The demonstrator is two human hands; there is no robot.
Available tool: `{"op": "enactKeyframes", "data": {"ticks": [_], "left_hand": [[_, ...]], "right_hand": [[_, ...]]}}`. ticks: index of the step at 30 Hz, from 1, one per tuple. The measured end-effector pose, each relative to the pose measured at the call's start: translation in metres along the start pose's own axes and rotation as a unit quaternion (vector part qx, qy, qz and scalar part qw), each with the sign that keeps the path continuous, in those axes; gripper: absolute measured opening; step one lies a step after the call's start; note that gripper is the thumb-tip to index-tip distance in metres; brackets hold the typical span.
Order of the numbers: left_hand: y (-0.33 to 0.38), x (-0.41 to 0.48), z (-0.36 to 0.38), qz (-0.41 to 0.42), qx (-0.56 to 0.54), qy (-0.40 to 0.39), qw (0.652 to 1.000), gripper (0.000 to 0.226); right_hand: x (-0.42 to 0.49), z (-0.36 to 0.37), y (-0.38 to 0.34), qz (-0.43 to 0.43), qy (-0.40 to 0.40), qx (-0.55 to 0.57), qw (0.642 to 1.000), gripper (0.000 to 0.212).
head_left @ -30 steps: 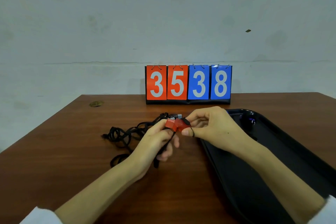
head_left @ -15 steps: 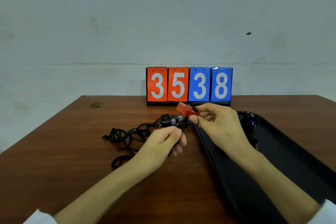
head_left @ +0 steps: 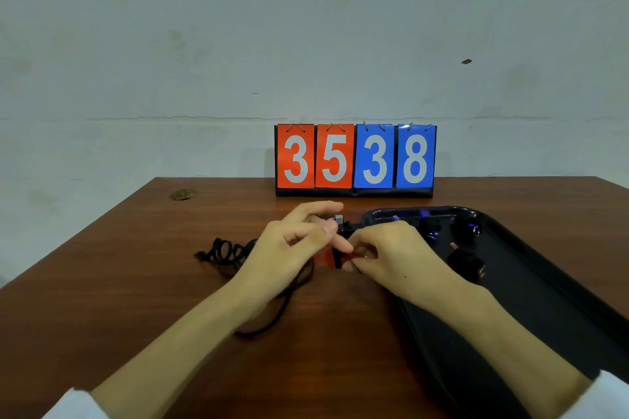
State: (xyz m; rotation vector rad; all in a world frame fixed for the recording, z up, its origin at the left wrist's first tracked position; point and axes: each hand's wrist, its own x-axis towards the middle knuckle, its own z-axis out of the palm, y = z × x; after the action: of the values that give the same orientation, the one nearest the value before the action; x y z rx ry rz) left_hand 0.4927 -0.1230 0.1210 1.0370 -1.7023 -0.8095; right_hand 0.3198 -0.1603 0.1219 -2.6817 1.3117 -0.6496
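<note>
- Red plastic piece [head_left: 325, 257]: low over the middle of the desk [head_left: 136, 282], between the two hands. A black band crosses it.
- Right hand [head_left: 388, 253]: comes in from 3 o'clock of the piece, fingers curled round its right end, pinching it.
- Left hand [head_left: 286, 248]: at 9 o'clock of the piece, forefinger straight and pointing to 1 o'clock, the other fingers bent toward the piece. Blur here; I cannot tell whether it grips anything.
- Black cord [head_left: 223, 252]: tangled at 9 o'clock of the left hand, with one loop trailing under the wrist toward 6 o'clock.
- Black tray [head_left: 561, 299]: at 3 o'clock, small dark parts in its far end. Number cards [head_left: 354, 160] stand at 12 o'clock.
- Step in hand, judged: working the piece along or off the cord. Best to keep the right-hand pinch steady, feed the cord with the left in short pulls, and keep the slack clear of the tangle.
- Against half a second ago: the piece was held higher, toward 12 o'clock; now it sits lower, between the hands. The left hand has risen from the cord and its forefinger has opened out.
</note>
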Motion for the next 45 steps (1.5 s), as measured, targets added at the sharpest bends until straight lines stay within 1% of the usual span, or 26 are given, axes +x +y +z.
{"op": "enactKeyframes", "data": {"ticks": [2,4,6,8,11,15,16,19,20,23,26,27,29,30,31,32,33,34,35,36,37,38,40,41,43,45], "left_hand": [[0.000,0.001,-0.004,-0.036,-0.075,-0.003,0.997,0.049],[-0.001,0.003,-0.008,-0.060,-0.104,0.016,0.993,0.065],[-0.005,0.006,-0.013,-0.058,-0.127,0.042,0.989,0.077],[-0.014,0.010,-0.020,-0.068,-0.131,0.068,0.987,0.080],[-0.032,0.015,-0.031,-0.106,-0.106,0.108,0.983,0.074],[-0.053,0.017,-0.038,-0.198,0.016,0.123,0.972,0.054],[-0.057,0.017,-0.037,-0.207,0.061,0.120,0.969,0.051],[-0.065,0.020,-0.037,-0.194,0.271,0.105,0.937,0.047],[-0.068,0.021,-0.038,-0.198,0.294,0.112,0.928,0.043],[-0.078,0.024,-0.046,-0.255,0.262,0.139,0.920,0.035],[-0.077,0.024,-0.050,-0.288,0.226,0.185,0.912,0.042],[-0.075,0.023,-0.052,-0.298,0.255,0.191,0.900,0.047],[-0.071,0.021,-0.051,-0.297,0.363,0.191,0.862,0.053],[-0.067,0.020,-0.049,-0.276,0.410,0.196,0.847,0.053],[-0.064,0.018,-0.047,-0.236,0.435,0.206,0.844,0.050],[-0.059,0.016,-0.043,-0.177,0.426,0.217,0.860,0.043],[-0.056,0.016,-0.040,-0.111,0.378,0.220,0.892,0.031],[-0.050,0.014,-0.035,-0.051,0.298,0.211,0.929,0.017],[-0.043,0.011,-0.031,-0.019,0.192,0.177,0.965,0.009],[-0.035,0.010,-0.023,-0.015,0.088,0.125,0.988,0.013],[-0.029,0.010,-0.015,-0.017,-0.008,0.084,0.996,0.021],[-0.026,0.011,-0.007,-0.034,-0.079,0.068,0.994,0.028],[-0.022,0.010,0.002,-0.113,-0.202,0.068,0.970,0.040],[-0.024,0.009,0.006,-0.139,-0.232,0.049,0.961,0.047],[-0.029,0.012,0.011,-0.125,-0.198,-0.001,0.972,0.068],[-0.040,0.015,0.013,-0.089,-0.171,0.000,0.981,0.078]], "right_hand": [[-0.001,0.003,-0.003,-0.037,-0.031,0.016,0.999,0.033],[-0.003,0.005,-0.008,-0.061,-0.049,0.047,0.996,0.032],[-0.005,0.003,-0.013,-0.077,-0.053,0.083,0.992,0.030],[-0.007,0.002,-0.019,-0.090,-0.059,0.124,0.986,0.029],[-0.010,0.001,-0.026,-0.103,-0.070,0.183,0.975,0.026],[-0.011,-0.008,-0.029,-0.081,-0.027,0.260,0.962,0.023],[-0.011,-0.012,-0.028,-0.072,-0.012,0.275,0.959,0.023],[-0.011,-0.022,-0.026,-0.053,0.019,0.312,0.948,0.026],[-0.010,-0.024,-0.026,-0.050,0.023,0.319,0.946,0.025],[-0.009,-0.025,-0.025,-0.046,0.039,0.333,0.941,0.025],[-0.009,-0.027,-0.023,-0.040,0.072,0.349,0.934,0.024],[-0.009,-0.027,-0.022,-0.037,0.078,0.351,0.932,0.024],[-0.008,-0.027,-0.021,-0.029,0.073,0.352,0.933,0.023],[-0.007,-0.025,-0.021,-0.025,0.065,0.349,0.935,0.023],[-0.007,-0.023,-0.020,-0.021,0.057,0.345,0.936,0.022],[-0.006,-0.022,-0.020,-0.016,0.051,0.342,0.938,0.022],[-0.006,-0.020,-0.019,-0.012,0.046,0.342,0.939,0.022],[-0.005,-0.019,-0.018,-0.009,0.045,0.341,0.939,0.021],[-0.004,-0.019,-0.018,-0.006,0.045,0.340,0.939,0.021],[-0.004,-0.018,-0.017,-0.004,0.046,0.336,0.941,0.020],[-0.003,-0.018,-0.016,-0.001,0.048,0.332,0.942,0.019],[-0.003,-0.018,-0.015,0.003,0.050,0.330,0.943,0.019],[-0.002,-0.018,-0.013,0.016,0.057,0.325,0.944,0.017],[-0.002,-0.018,-0.012,0.021,0.060,0.322,0.945,0.016],[-0.001,-0.017,-0.009,0.032,0.067,0.321,0.944,0.014],[0.000,-0.015,-0.006,0.046,0.069,0.323,0.943,0.013]]}}
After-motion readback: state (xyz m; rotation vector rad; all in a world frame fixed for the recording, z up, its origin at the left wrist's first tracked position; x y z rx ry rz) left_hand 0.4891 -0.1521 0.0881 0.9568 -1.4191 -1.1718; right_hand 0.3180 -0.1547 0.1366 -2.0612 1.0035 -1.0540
